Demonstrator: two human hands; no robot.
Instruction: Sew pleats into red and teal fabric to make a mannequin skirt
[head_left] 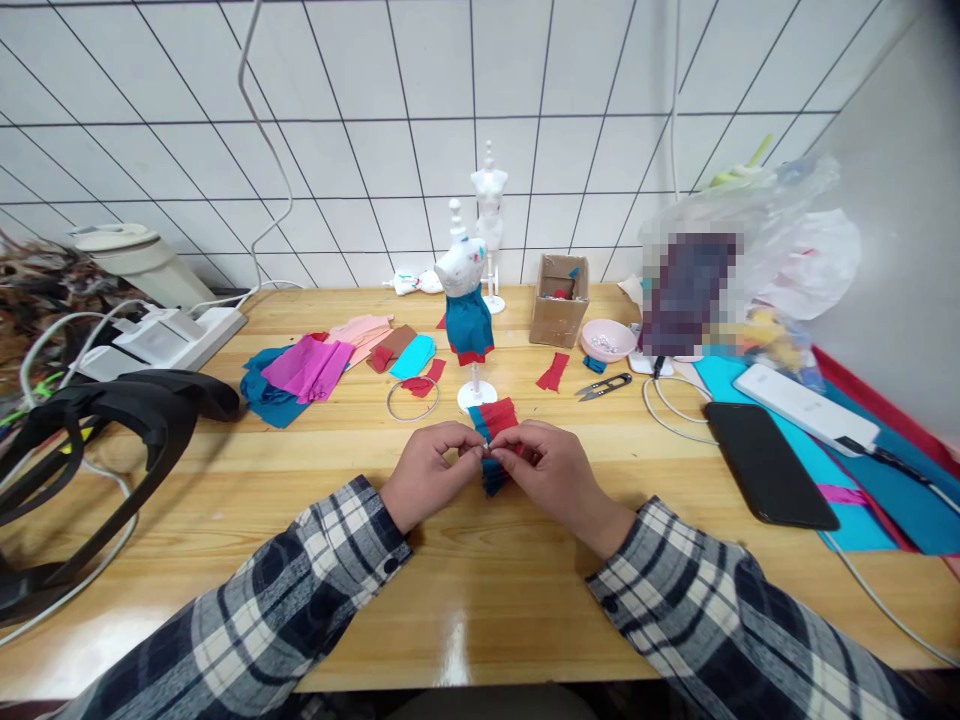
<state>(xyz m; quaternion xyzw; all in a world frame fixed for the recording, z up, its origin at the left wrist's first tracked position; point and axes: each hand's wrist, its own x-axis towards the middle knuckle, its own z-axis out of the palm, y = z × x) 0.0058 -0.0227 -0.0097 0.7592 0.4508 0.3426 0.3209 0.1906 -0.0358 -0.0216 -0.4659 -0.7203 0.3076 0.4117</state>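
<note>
Between my two hands is a small pleated piece of red and teal crepe paper. My left hand pinches its left edge with thumb and forefinger. On the other side my right hand grips it too, the fingertips of both hands almost meeting. Just beyond stands a small white mannequin on a round base, wearing a teal skirt with a red hem. A wire ring lies left of the base, and thread snips lie to the right.
Crumpled magenta paper and other scraps lie at left. Behind are a second mannequin and a cardboard box. A pink bowl, a black phone and cables are at right. A black headset and a power strip stand left.
</note>
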